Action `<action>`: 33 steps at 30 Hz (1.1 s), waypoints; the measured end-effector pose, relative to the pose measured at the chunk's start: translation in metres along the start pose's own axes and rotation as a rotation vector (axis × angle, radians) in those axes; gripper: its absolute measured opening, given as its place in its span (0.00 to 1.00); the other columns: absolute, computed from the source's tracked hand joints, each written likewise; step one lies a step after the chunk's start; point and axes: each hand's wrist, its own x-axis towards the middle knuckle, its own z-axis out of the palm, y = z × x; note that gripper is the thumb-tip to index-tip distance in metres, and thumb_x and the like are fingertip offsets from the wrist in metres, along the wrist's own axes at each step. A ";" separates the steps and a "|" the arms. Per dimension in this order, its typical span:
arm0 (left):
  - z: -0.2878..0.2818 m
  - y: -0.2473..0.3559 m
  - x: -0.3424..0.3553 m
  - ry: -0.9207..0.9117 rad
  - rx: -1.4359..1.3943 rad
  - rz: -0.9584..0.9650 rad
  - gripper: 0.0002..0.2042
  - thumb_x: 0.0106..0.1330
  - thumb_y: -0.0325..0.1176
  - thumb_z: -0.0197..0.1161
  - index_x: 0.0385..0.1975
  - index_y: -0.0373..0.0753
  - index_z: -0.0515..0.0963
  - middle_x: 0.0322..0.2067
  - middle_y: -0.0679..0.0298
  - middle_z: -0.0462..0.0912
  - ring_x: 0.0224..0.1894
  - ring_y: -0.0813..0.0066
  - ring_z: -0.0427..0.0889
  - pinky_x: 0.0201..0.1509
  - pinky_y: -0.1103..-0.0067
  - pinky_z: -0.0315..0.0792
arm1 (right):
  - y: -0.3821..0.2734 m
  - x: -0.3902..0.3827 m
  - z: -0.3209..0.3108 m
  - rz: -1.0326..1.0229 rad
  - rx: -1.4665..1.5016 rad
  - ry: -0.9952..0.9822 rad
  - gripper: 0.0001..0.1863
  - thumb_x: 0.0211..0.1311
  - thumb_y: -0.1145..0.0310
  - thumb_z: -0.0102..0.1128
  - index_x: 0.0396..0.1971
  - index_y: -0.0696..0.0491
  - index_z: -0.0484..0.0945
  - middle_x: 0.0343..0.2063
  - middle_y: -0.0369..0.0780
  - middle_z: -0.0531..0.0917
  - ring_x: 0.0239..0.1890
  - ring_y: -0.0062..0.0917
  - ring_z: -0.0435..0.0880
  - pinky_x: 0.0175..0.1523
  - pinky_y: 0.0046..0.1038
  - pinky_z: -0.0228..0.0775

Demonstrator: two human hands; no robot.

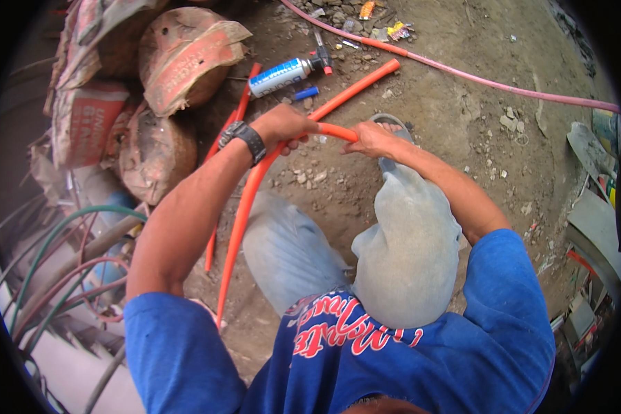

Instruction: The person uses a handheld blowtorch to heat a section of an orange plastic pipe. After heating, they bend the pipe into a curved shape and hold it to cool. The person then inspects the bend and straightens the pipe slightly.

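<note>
My left hand [286,126], with a dark watch on its wrist, is closed around an orange plastic pipe [237,228]. A curved orange length [337,131] runs from that hand to my right hand [371,141], which pinches its end. Another straight orange length [359,86] slants away to the upper right behind my left hand; how the lengths join under the fingers is hidden. Further orange pipes [212,238] lie on the ground to the left. Beyond my left hand lies a blue-and-white gas canister [281,77] with a torch head [322,56], beside a small blue cylinder [306,92].
Full paper sacks [186,62] are piled at the upper left. Hoses and cables [69,241] tangle at the left. A pink hose [490,84] crosses the dirt ground [517,159], with litter and rubble about. Metal scraps [597,221] line the right edge.
</note>
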 end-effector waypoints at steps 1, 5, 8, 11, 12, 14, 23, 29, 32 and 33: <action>0.001 -0.001 -0.001 0.016 0.008 0.009 0.13 0.67 0.39 0.66 0.32 0.34 0.81 0.22 0.68 0.77 0.16 0.84 0.70 0.14 0.82 0.64 | 0.000 0.000 0.001 0.005 -0.006 0.002 0.27 0.55 0.43 0.73 0.39 0.55 0.85 0.31 0.54 0.85 0.37 0.49 0.85 0.46 0.44 0.74; 0.001 -0.002 -0.001 0.031 0.039 0.052 0.11 0.66 0.38 0.66 0.31 0.34 0.81 0.22 0.68 0.77 0.17 0.83 0.71 0.15 0.81 0.65 | -0.001 0.002 -0.002 0.126 -0.077 -0.090 0.28 0.55 0.35 0.68 0.49 0.38 0.85 0.37 0.47 0.87 0.42 0.49 0.86 0.48 0.68 0.66; -0.001 -0.009 0.005 0.024 0.088 0.084 0.11 0.66 0.38 0.65 0.31 0.34 0.81 0.22 0.68 0.78 0.16 0.83 0.71 0.15 0.81 0.65 | 0.000 0.003 -0.002 0.119 -0.104 -0.101 0.28 0.56 0.34 0.67 0.49 0.38 0.85 0.36 0.47 0.87 0.41 0.48 0.86 0.48 0.68 0.67; -0.002 -0.012 0.010 0.009 0.098 0.097 0.11 0.67 0.37 0.65 0.30 0.35 0.81 0.22 0.68 0.78 0.16 0.82 0.71 0.15 0.80 0.65 | 0.000 0.002 -0.002 0.105 -0.074 -0.093 0.28 0.56 0.34 0.67 0.48 0.37 0.85 0.36 0.47 0.87 0.41 0.48 0.86 0.47 0.68 0.67; -0.002 -0.012 0.010 0.011 0.105 0.097 0.11 0.67 0.37 0.65 0.30 0.34 0.81 0.22 0.67 0.78 0.16 0.82 0.71 0.15 0.80 0.65 | -0.001 0.000 -0.002 0.075 -0.062 -0.062 0.28 0.55 0.36 0.68 0.45 0.44 0.85 0.33 0.50 0.86 0.39 0.49 0.86 0.46 0.61 0.69; -0.002 -0.012 0.011 0.017 0.119 0.098 0.11 0.67 0.37 0.64 0.29 0.34 0.81 0.22 0.67 0.78 0.16 0.81 0.72 0.15 0.80 0.66 | -0.002 -0.004 -0.002 0.014 -0.036 -0.001 0.30 0.55 0.40 0.71 0.39 0.56 0.85 0.28 0.55 0.84 0.35 0.51 0.84 0.45 0.46 0.73; -0.002 -0.007 0.004 0.057 0.091 0.099 0.12 0.65 0.38 0.65 0.27 0.33 0.80 0.20 0.66 0.76 0.15 0.79 0.72 0.14 0.78 0.66 | -0.006 -0.003 -0.005 0.056 -0.076 -0.050 0.34 0.60 0.35 0.65 0.43 0.57 0.82 0.32 0.52 0.85 0.39 0.47 0.85 0.45 0.45 0.72; -0.002 -0.004 0.000 0.078 0.081 0.089 0.12 0.65 0.37 0.65 0.27 0.33 0.79 0.19 0.66 0.75 0.15 0.78 0.72 0.14 0.78 0.66 | 0.016 0.003 -0.001 0.045 0.437 -0.144 0.39 0.69 0.28 0.45 0.47 0.54 0.81 0.34 0.41 0.84 0.37 0.28 0.83 0.42 0.38 0.73; 0.001 -0.005 0.002 0.104 -0.006 0.116 0.14 0.62 0.35 0.67 0.22 0.28 0.78 0.15 0.61 0.74 0.13 0.74 0.71 0.14 0.75 0.63 | 0.026 0.015 0.003 0.104 0.578 -0.128 0.39 0.70 0.29 0.43 0.44 0.54 0.83 0.29 0.38 0.82 0.33 0.22 0.80 0.39 0.29 0.71; 0.002 -0.006 0.003 0.105 -0.006 0.113 0.14 0.62 0.35 0.67 0.22 0.28 0.78 0.15 0.61 0.74 0.13 0.74 0.71 0.14 0.75 0.63 | 0.026 0.014 0.004 0.069 0.613 -0.128 0.39 0.70 0.29 0.43 0.43 0.54 0.83 0.28 0.38 0.81 0.31 0.22 0.80 0.38 0.28 0.71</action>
